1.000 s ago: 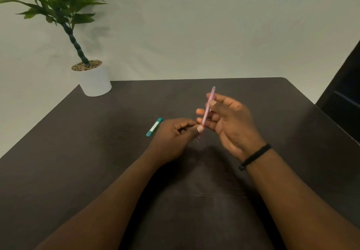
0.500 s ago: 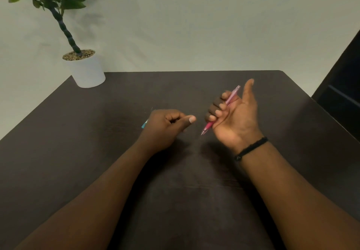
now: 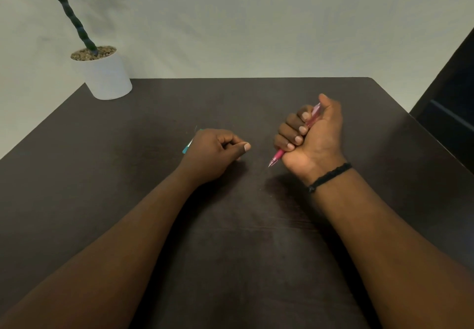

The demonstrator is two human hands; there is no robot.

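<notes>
My right hand [image 3: 311, 139] grips a pink pen [image 3: 277, 158] in a fist, palm turned toward me, thumb pointing up. The pen's metal tip points down and left, just above the dark table [image 3: 256, 239]; its top end shows beside the thumb. My left hand [image 3: 214, 153] rests on the table to the left with its fingers curled in and the thumb laid over them; nothing shows inside it. A small teal and white pen-like object [image 3: 188, 146] lies on the table, mostly hidden behind my left hand.
A white pot [image 3: 105, 77] with a green plant stands at the table's far left corner. A dark piece of furniture [image 3: 451, 113] stands beyond the right edge. A pale wall rises behind the table.
My right hand drew away to the right and closed its fingers round the pink pen. My left hand let go of the pen's tip and settled on the table, covering most of the teal object.
</notes>
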